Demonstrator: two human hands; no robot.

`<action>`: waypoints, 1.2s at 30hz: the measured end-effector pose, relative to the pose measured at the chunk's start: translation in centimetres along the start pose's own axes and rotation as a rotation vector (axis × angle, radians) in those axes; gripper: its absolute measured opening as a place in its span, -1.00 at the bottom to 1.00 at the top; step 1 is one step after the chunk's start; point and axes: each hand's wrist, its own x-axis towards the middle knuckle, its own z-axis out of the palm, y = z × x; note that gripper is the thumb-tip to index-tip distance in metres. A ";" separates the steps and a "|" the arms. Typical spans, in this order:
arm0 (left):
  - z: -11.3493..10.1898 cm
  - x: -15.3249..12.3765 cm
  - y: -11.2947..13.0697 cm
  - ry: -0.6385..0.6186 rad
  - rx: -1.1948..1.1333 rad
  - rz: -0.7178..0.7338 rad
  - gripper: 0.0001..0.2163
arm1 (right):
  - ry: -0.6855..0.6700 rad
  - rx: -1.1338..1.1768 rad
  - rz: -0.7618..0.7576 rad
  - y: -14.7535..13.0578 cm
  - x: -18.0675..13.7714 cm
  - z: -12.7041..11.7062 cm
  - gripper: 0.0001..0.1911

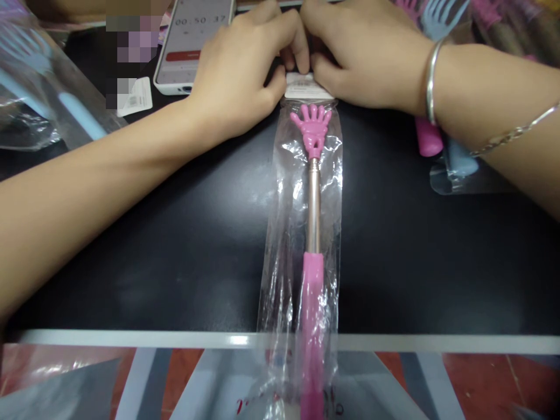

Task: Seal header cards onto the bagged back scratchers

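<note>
A pink back scratcher (311,192) with a hand-shaped head, a metal shaft and a pink grip lies inside a clear plastic sleeve (284,233) on the black table (175,251). Its lower end hangs over the table's front edge. At the sleeve's far end sits a white paper header card (301,87). My left hand (238,70) and my right hand (363,58) meet over that card, fingers curled and pinching it from both sides. A metal bangle circles my right wrist.
A phone (188,41) showing a timer lies at the back left beside a small white label (137,96). Bagged blue scratchers (35,87) sit far left; more pink and blue ones (441,146) are stacked at the back right.
</note>
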 end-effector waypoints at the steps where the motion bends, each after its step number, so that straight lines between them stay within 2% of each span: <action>1: 0.1 0.0 0.0 0.000 -0.003 0.006 -0.56 | 0.002 -0.002 -0.004 0.0 0.0 0.0 -0.42; 6: 0.1 0.1 -0.2 0.019 0.001 0.024 -0.54 | -0.006 -0.005 0.007 -0.1 0.0 0.1 -0.39; 11: -0.3 -0.1 -0.1 -0.047 -0.051 0.033 -0.52 | -0.014 -0.014 -0.028 0.0 0.1 0.1 -0.35; 14: -0.1 0.1 -0.2 -0.013 -0.023 0.034 -0.46 | -0.009 -0.003 -0.067 0.3 0.1 0.2 -0.34; 25: -0.3 0.1 0.0 -0.023 -0.042 0.021 -0.54 | -0.039 -0.027 -0.049 0.2 0.0 0.1 -0.37; 36: -0.2 0.0 0.0 -0.017 -0.039 0.017 -0.54 | -0.027 -0.005 -0.056 0.6 0.0 0.3 -0.27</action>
